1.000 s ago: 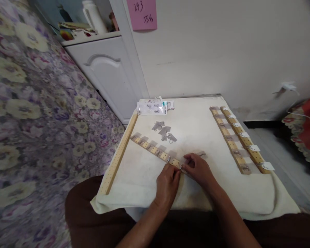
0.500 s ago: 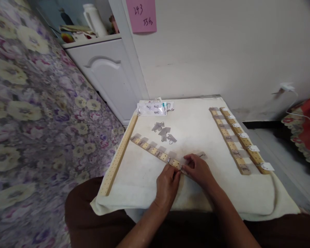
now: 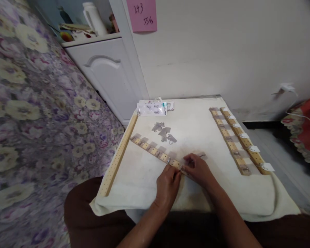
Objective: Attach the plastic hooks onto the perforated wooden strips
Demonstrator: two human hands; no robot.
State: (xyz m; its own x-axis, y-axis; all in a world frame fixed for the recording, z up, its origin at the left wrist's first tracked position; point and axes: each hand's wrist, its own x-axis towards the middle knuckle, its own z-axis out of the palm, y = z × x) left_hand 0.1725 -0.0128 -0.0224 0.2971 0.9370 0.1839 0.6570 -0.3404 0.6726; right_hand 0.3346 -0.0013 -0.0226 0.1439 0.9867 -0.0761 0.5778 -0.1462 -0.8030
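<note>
A narrow wooden strip [image 3: 154, 150] with small holes lies slanted across the white cloth. Several clear plastic squares with small metal wire pieces are attached along it. My left hand [image 3: 167, 182] is closed at the strip's near edge, its fingertips pressed together on the wood close to a metal piece. At the strip's right end, my right hand [image 3: 197, 169] has thumb and index finger bent around a clear square, partly hidden by the fingers. Beyond that hand lies a loose clear square with a metal piece [image 3: 202, 155]. More loose clear squares [image 3: 164, 132] lie behind the strip.
Two wooden strips [image 3: 225, 132] with attached squares or white tags lie at right. A plain perforated wooden bar [image 3: 119, 155] runs along the left edge. Clear packaging [image 3: 151, 109] sits at the back. A floral curtain [image 3: 41, 137] and a cabinet [image 3: 105, 75] stand left.
Both hands stay at the same end of the strip, with only a very slight shift of the left fingers. Nothing else has visibly moved.
</note>
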